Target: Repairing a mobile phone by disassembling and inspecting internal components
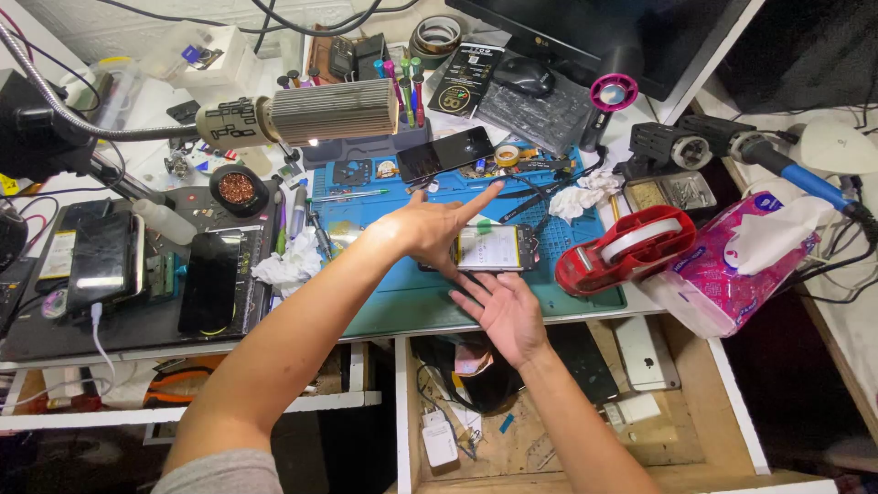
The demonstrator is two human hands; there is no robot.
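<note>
Left hand (430, 224), right hand (501, 311) (both open) over opened phone (489, 248).

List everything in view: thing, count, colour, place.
opened phone: 1, pale inside, on mat under the hands
work mat: 1, teal, desk centre
dark phone: 1, black, mat's far edge
tape dispenser: 1, red, right of mat
tissue pack: 1, pink, far right
crumpled tissues: 2, white, mat's left and upper right
lamp: 1, ribbed silver, upper left
monitor: 1, black, top
open drawer: 1, wooden, below desk
left hand: open, finger pointing, over phone
right hand: open, palm up, beside phone
</note>
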